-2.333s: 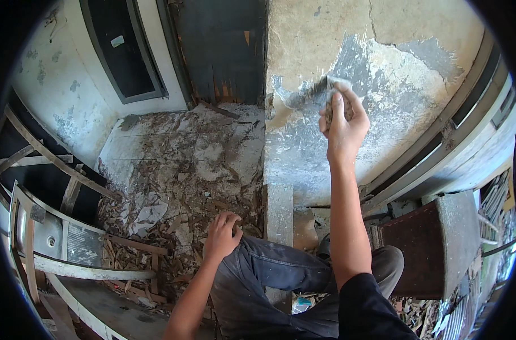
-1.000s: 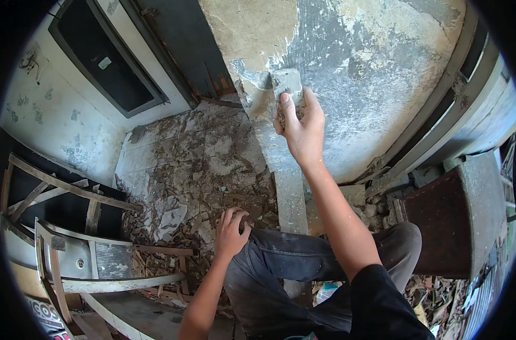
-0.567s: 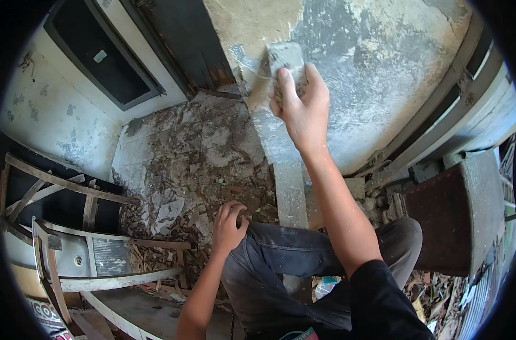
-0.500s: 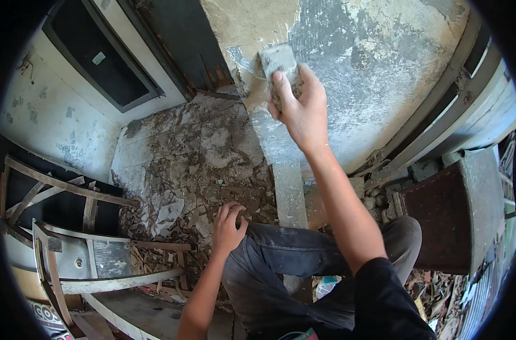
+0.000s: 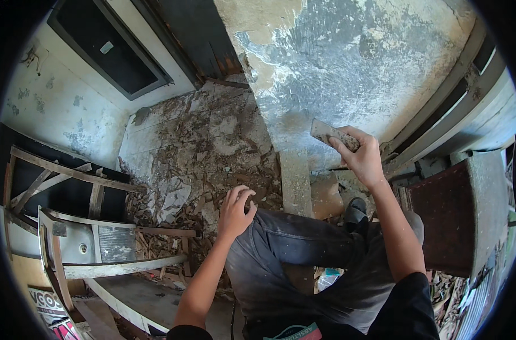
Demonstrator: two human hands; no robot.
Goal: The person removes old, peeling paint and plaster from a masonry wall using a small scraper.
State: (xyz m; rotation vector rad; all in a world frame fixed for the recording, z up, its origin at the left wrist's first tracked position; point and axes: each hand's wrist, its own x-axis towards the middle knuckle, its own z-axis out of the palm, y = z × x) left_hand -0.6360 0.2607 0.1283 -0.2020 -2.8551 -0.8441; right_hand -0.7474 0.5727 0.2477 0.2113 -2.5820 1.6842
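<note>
My right hand [image 5: 363, 157] is closed round a flat, grey, rectangular block [image 5: 326, 132] with a rough, speckled side. Its far end points left, close to the lower part of a wall [image 5: 348, 68] with peeling paint and bare grey patches. Whether the block touches the wall I cannot tell. Over my left knee, my left hand [image 5: 235, 212] holds nothing; its fingers are loosely bent and apart.
Dry leaves and debris [image 5: 212, 147] cover the floor. To the left stand a broken wooden frame [image 5: 77, 177] and a metal sink [image 5: 79, 243]. A dark red panelled piece [image 5: 445, 209] is at the right, and a shoe [image 5: 356, 213] shows beyond my leg.
My right hand has come down the wall and to the right with the block, which has turned from upright to slanting left. My left hand has risen slightly, its fingers spreading.
</note>
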